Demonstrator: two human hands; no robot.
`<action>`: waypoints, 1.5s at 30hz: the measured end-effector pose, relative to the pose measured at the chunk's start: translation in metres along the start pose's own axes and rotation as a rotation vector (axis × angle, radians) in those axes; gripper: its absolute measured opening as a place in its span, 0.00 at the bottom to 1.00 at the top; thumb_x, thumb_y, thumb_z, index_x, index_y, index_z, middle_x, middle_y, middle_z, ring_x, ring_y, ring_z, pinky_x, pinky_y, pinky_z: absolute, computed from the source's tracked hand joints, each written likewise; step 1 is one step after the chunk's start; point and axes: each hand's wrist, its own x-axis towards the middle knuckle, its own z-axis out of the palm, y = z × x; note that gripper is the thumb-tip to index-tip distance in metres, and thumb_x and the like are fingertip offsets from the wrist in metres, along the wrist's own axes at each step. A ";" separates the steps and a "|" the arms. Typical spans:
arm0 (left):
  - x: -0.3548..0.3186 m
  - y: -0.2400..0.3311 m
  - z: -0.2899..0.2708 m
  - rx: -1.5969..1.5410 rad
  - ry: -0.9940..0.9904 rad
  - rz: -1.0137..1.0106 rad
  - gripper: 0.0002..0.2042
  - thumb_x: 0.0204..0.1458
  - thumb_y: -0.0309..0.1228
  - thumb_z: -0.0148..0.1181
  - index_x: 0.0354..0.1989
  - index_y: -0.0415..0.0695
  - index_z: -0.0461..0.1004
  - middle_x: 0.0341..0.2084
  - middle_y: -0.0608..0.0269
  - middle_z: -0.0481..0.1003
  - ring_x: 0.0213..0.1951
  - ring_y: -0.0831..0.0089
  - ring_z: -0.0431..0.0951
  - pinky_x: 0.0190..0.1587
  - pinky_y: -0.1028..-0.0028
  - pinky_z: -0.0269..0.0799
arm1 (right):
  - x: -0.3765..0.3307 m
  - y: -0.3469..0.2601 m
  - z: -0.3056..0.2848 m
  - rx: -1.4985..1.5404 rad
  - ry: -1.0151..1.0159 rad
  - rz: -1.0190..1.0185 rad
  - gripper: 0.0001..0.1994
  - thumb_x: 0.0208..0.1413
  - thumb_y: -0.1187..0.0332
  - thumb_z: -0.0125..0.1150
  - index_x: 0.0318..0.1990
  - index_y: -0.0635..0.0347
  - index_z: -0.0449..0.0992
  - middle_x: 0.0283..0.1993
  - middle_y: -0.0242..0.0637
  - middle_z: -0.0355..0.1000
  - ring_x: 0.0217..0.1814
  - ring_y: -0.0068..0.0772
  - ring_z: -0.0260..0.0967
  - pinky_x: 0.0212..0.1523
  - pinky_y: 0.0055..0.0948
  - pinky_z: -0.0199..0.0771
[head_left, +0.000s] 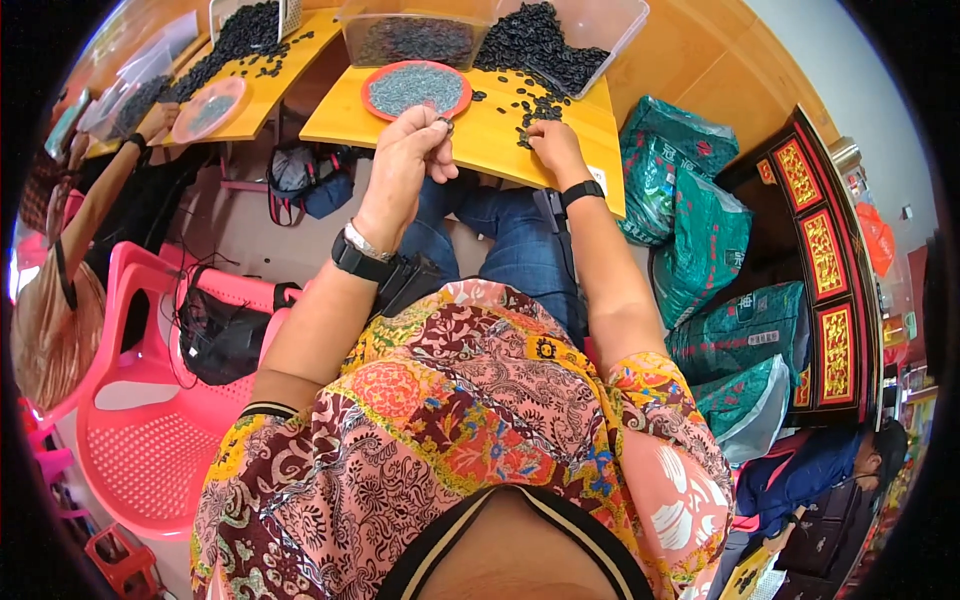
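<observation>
My left hand is raised just in front of the red-rimmed plate, its thumb and fingers pinched around a small dark piece. Small grey pieces are heaped on that plate. Over the table's right part, my right hand has its fingers drawn together at a black oval piece. Whether it has lifted that piece is too small to tell. More black oval pieces lie scattered just beyond the right hand.
Behind the plate stands a clear plastic tub; black pieces spill from another clear bin. Green sacks line the right side. At left are a pink chair and another person's arm at a second yellow table.
</observation>
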 end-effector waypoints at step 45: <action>0.000 0.000 -0.004 0.023 0.018 -0.008 0.06 0.55 0.28 0.46 0.28 0.42 0.67 0.17 0.67 0.68 0.17 0.79 0.69 0.20 0.84 0.63 | -0.010 -0.030 -0.017 0.073 -0.140 0.123 0.10 0.38 0.61 0.65 0.28 0.54 0.78 0.29 0.39 0.76 0.34 0.40 0.73 0.37 0.35 0.71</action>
